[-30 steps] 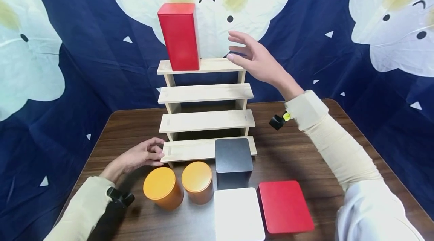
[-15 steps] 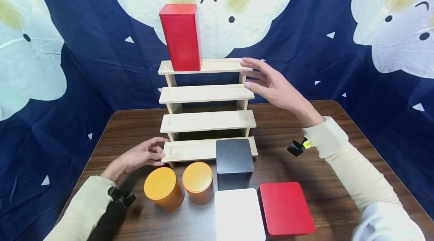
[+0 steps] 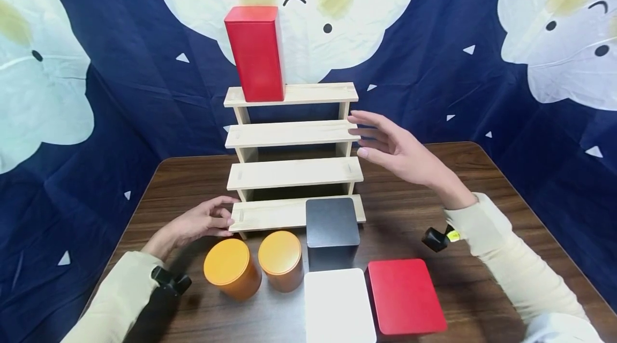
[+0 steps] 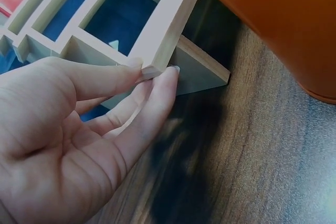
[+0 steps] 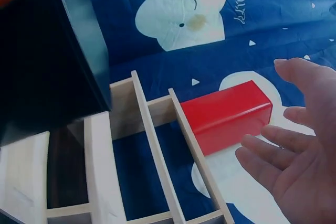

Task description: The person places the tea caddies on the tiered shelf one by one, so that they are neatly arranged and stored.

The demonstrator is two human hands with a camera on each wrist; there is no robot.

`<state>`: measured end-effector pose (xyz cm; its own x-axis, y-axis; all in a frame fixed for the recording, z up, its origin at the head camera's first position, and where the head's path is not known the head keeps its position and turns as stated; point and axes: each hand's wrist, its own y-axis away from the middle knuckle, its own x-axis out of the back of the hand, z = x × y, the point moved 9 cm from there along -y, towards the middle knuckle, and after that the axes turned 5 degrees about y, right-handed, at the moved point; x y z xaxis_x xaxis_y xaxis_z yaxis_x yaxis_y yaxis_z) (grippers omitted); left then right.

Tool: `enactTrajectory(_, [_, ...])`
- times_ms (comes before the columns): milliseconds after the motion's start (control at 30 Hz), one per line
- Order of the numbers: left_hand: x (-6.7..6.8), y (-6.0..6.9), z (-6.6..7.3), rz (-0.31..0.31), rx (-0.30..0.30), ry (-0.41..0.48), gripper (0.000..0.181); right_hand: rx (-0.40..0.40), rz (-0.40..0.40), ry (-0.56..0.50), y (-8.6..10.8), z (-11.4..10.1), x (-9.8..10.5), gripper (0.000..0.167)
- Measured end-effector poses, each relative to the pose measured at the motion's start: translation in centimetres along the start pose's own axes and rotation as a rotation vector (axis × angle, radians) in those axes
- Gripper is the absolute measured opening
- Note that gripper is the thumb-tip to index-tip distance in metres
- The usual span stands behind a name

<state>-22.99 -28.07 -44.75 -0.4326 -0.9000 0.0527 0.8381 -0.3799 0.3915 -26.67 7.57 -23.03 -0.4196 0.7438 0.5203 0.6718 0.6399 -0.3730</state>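
Note:
A stepped wooden shelf (image 3: 295,171) stands at the table's middle. My left hand (image 3: 200,221) pinches the left end of its lowest board; in the left wrist view the thumb and fingers of that hand (image 4: 89,124) lie on the board's corner (image 4: 157,51). My right hand (image 3: 400,150) is in the air just right of the upper boards, fingers loosely bent, holding nothing. In the right wrist view this hand (image 5: 299,150) appears near the tall red box (image 3: 256,56), which stands upright on the top board's left part.
Two orange cylinders (image 3: 231,268) (image 3: 281,260) stand in front of the shelf. A black box (image 3: 332,225) is at the lowest board's right part. Nearer are a white box (image 3: 339,305) and a red box (image 3: 406,296). A blue cloth (image 3: 424,64) hangs behind the table.
My right hand has moved down and to the right, from beside the top board to beside the second and third boards. My left hand keeps its pinch on the lowest board.

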Motion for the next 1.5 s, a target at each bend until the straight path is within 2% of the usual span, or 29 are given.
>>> enactTrajectory(300, [-0.1,0.2,0.0,-0.005,-0.005,0.009,0.064,0.010,-0.036,-0.026,2.6,-0.1,-0.8,0.062])
enactTrajectory(533, [-0.2,0.1,0.2,-0.005,-0.010,-0.005,0.064,-0.011,-0.039,0.017,4.2,0.1,-1.3,0.063])
enactTrajectory(733, [-0.2,0.0,0.1,0.000,-0.004,-0.012,0.063,-0.022,-0.058,0.013,5.7,0.3,-2.0,0.064])
enactTrajectory(1000, [-0.1,0.0,0.0,0.013,0.007,-0.020,0.063,-0.098,-0.083,0.010,7.6,0.5,-2.9,0.066])
enactTrajectory(1500, [0.0,-0.1,0.0,0.015,0.013,-0.032,0.061,-0.142,-0.138,0.014,10.9,1.4,-4.4,0.066])
